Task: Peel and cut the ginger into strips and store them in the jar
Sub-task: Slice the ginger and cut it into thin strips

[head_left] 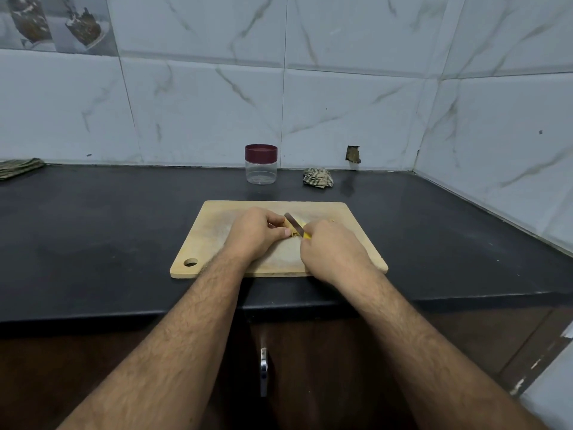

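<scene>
Down on the wooden cutting board (217,231), the left hand (255,232) pinches a small piece of ginger (290,228) while the right hand (331,248) grips a yellow-handled knife (296,226), blade resting on it. Behind the board, well apart, a clear jar (261,169) stands lidded on the black counter (93,231), near a crumpled cloth (317,178).

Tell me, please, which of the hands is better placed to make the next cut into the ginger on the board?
Right. The right hand grips the knife, with its blade angled against the ginger. The left hand pinches the ginger over the cutting board, so it is busy steadying it.
</scene>
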`<state>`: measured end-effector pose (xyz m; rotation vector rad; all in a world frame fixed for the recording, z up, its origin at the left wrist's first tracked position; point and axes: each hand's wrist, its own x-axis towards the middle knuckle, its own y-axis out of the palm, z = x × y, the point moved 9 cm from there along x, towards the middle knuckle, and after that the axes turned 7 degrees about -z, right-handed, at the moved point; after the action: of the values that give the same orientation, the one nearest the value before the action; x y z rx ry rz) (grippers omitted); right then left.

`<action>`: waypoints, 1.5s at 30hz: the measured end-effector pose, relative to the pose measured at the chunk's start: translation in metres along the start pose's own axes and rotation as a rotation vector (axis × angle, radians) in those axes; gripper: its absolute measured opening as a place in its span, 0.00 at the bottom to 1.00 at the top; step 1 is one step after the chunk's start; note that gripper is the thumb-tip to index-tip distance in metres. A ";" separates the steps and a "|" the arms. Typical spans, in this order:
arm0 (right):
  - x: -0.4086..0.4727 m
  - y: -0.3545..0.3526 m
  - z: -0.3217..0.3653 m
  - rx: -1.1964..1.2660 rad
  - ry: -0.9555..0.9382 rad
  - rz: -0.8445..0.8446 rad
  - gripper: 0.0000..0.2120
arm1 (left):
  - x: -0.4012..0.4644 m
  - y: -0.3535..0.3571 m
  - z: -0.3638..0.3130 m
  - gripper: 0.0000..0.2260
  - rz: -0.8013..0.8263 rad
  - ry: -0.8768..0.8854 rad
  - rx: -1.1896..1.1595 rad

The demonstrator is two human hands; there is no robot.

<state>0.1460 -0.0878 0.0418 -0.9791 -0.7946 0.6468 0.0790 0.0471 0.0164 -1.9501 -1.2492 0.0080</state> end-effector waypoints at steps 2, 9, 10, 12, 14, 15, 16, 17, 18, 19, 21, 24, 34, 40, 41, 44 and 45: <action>0.001 0.002 0.000 -0.009 -0.005 -0.004 0.11 | 0.000 0.000 -0.001 0.09 0.001 0.012 0.008; 0.004 0.010 0.001 -0.036 -0.015 0.007 0.13 | 0.000 0.001 0.000 0.09 0.002 0.008 0.023; 0.004 0.010 0.001 -0.036 -0.015 0.011 0.13 | 0.001 0.001 0.000 0.08 0.001 0.010 0.023; 0.006 0.010 0.000 -0.036 -0.013 0.021 0.14 | 0.002 0.003 0.000 0.08 0.002 0.010 0.017; 0.007 0.010 -0.001 -0.040 -0.010 0.031 0.14 | 0.003 0.002 0.001 0.07 -0.014 0.000 0.011; 0.007 0.009 -0.003 -0.041 -0.010 0.031 0.14 | 0.004 0.001 0.002 0.07 -0.034 -0.008 0.015; 0.007 0.008 -0.003 -0.040 -0.015 0.028 0.14 | 0.005 -0.001 0.003 0.07 -0.058 -0.012 0.023; 0.007 0.007 -0.004 -0.040 -0.020 0.029 0.15 | 0.006 -0.002 0.003 0.06 -0.079 -0.011 0.037; 0.006 0.007 -0.004 -0.041 -0.024 0.036 0.15 | 0.007 -0.003 0.003 0.06 -0.096 -0.005 0.055; 0.006 0.006 -0.004 -0.043 -0.027 0.043 0.16 | 0.008 -0.004 0.002 0.05 -0.108 -0.003 0.072; 0.006 0.005 -0.003 -0.049 -0.033 0.050 0.16 | 0.010 -0.005 0.001 0.04 -0.125 -0.016 0.094; 0.007 0.004 -0.001 -0.060 -0.042 0.047 0.16 | 0.014 -0.005 0.000 0.04 -0.110 -0.013 0.147; 0.003 0.006 0.004 -0.109 -0.047 0.009 0.12 | 0.019 -0.006 -0.008 0.04 -0.071 0.017 0.221; -0.007 0.006 0.011 -0.123 -0.038 0.016 0.13 | 0.015 -0.005 -0.007 0.06 -0.104 0.032 0.244; -0.008 0.006 0.011 -0.127 -0.035 0.020 0.14 | 0.015 -0.005 -0.007 0.06 -0.108 0.030 0.247; -0.008 0.004 0.011 -0.129 -0.022 0.033 0.13 | 0.015 -0.004 -0.008 0.06 -0.109 0.029 0.260; -0.007 0.004 0.011 -0.128 -0.018 0.039 0.12 | 0.015 -0.004 -0.009 0.06 -0.107 0.031 0.263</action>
<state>0.1324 -0.0870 0.0399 -1.1087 -0.8425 0.6450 0.0874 0.0542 0.0309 -1.6510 -1.2626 0.0833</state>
